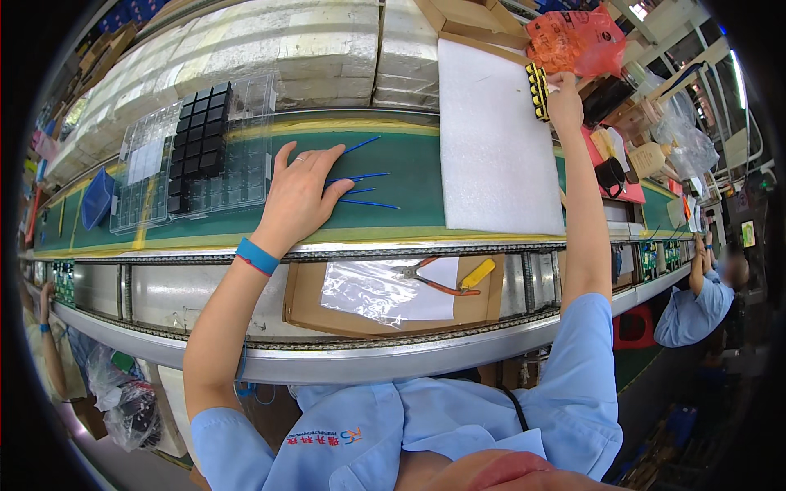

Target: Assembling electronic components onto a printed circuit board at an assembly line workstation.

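My left hand lies on the green work mat with its fingers spread. Several thin blue wires stick out to the right from beside its thumb and forefinger. At the far right my right hand is raised, its fingers closed together. Just left of those fingers is a row of yellow-and-black components, at the edge of the white foam sheet. What the right fingers pinch is hidden. A clear plastic tray holding black blocks stands left of my left hand.
Below the mat, a cardboard box holds red-handled cutters, a yellow-handled tool and a clear bag. A blue bin stands at left. An orange-red bag lies far right; co-workers sit at both sides.
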A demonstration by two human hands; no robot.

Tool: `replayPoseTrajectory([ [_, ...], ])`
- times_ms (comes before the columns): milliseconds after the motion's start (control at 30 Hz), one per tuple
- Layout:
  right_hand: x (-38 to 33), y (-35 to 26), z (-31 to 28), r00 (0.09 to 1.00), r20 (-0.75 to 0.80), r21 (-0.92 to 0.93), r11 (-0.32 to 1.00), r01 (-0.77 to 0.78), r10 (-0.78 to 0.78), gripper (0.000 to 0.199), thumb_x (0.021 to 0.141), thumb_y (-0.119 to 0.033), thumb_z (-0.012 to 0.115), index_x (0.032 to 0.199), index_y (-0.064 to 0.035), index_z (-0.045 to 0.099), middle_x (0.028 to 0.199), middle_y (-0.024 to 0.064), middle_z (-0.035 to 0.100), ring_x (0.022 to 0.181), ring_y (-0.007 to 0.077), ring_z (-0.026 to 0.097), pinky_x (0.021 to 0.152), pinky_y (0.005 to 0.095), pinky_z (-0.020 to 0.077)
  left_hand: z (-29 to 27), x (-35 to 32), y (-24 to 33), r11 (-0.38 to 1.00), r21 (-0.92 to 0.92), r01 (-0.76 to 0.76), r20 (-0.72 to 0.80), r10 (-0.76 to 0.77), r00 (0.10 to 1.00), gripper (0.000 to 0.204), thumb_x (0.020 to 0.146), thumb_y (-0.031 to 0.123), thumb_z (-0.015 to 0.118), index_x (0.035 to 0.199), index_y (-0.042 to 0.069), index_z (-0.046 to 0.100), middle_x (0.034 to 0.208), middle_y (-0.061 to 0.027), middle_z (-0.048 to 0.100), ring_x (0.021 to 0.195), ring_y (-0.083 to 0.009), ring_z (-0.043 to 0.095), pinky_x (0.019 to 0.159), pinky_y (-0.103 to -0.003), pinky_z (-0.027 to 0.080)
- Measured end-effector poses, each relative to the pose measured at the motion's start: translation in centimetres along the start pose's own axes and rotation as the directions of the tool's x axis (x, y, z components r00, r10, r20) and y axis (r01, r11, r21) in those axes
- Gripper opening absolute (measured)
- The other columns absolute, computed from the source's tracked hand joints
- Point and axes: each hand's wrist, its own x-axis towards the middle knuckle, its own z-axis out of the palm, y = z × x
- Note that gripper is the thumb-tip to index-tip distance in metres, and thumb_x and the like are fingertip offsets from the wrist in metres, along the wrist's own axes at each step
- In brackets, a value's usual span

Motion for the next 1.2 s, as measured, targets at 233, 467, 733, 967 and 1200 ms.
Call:
replayPoseTrajectory([
  [233,2.0,1.4,2.0,0.980,0.015,0.038,0.979,0.199,-0.200,0.027,0.084,-0.009,0.048,0.111,-0.0137,0.051,0.105,0.0182,0.067,0.102,0.0380,0.062,0.083,0.0461,0.0463,0.1,0.3,0.0,1.000,-0.004,-0.019,-0.019,0.019,1.000,0.044,0.088,0.029,0.064,0.123,0.004,0.055,0.104,-0.0141,0.066,0.103,-0.0277,0.061,0.106,-0.051,0.030],
  [467,1.6,0.7,1.5,1.000,-0.025,-0.047,0.999,-0.011,0.009,0.027,0.084,-0.009,0.049,0.111,-0.0131,0.049,0.098,0.0187,0.068,0.096,0.0392,0.064,0.080,0.0469,0.0468,0.0,0.1,0.1,1.000,-0.003,-0.018,-0.019,0.018,1.000,0.045,0.088,0.029,0.065,0.123,0.004,0.055,0.105,-0.0133,0.065,0.104,-0.0268,0.060,0.106,-0.050,0.030],
  [733,2.7,-1.2,1.8,0.993,0.071,-0.089,0.991,0.101,-0.095,0.030,0.085,-0.010,0.048,0.114,-0.0131,0.047,0.101,0.0189,0.067,0.100,0.0385,0.062,0.083,0.0471,0.0454,0.0,-0.1,0.1,1.000,-0.026,0.011,0.011,-0.011,1.000,0.045,0.088,0.027,0.065,0.126,0.006,0.054,0.108,-0.0140,0.064,0.106,-0.0275,0.059,0.108,-0.048,0.027],
  [967,5.5,2.7,2.7,0.999,0.034,-0.041,0.999,0.019,-0.017,0.024,0.086,-0.013,0.048,0.109,-0.0080,0.048,0.101,0.0247,0.065,0.103,0.0407,0.062,0.086,0.0480,0.0457,0.0,0.1,0.2,0.999,-0.031,0.007,0.017,-0.006,1.000,0.045,0.088,0.027,0.065,0.126,0.006,0.054,0.107,-0.0137,0.064,0.105,-0.0275,0.059,0.108,-0.048,0.027],
  [1200,1.4,0.3,-0.9,0.899,-0.125,0.272,0.856,0.439,-0.421,0.030,0.088,-0.002,0.044,0.117,-0.0075,0.052,0.116,0.0141,0.065,0.108,0.0316,0.062,0.089,0.0385,0.0473,0.6,0.1,-0.4,0.999,0.015,0.046,-0.012,-0.046,0.999,0.034,0.092,0.016,0.057,0.125,0.007,0.054,0.107,-0.0107,0.065,0.106,-0.0256,0.059,0.107,-0.049,0.027],
])
